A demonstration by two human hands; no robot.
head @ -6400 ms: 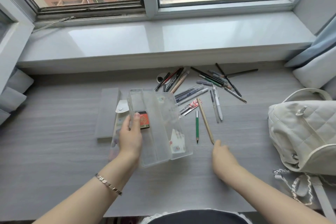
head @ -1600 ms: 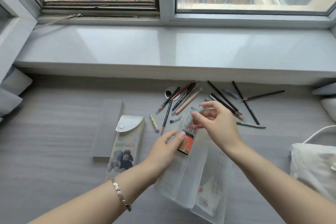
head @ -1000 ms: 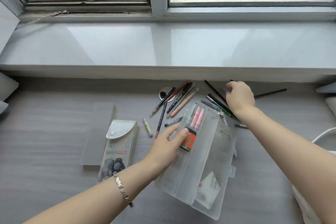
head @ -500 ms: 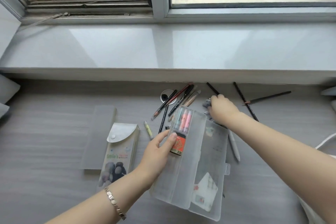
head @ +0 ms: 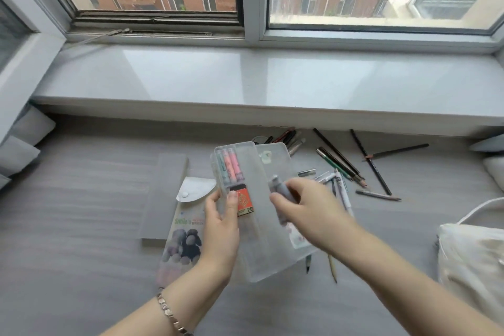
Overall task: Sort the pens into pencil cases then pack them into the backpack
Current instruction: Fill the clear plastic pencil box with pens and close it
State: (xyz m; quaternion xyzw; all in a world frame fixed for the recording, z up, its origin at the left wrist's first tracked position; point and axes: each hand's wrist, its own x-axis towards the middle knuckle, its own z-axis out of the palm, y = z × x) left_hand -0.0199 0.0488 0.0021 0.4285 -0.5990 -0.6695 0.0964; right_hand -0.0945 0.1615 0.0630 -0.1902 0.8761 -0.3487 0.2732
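Head-worn wide-angle view, facing forward and down, close over desk (head: 81, 226)

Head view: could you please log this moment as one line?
left hand: holds case; right hand: grey pen over case; loose pens: on table

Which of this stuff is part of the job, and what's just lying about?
Job: clear case in left hand; grey pen in right hand; loose pens; pouch; grey case; backpack.
Lying about: windowsill; cushion.

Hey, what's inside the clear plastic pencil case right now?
The pencil case holds pastel pens and an orange 2B box in its left compartment. The left hand covers that compartment's near end, hiding anything there.
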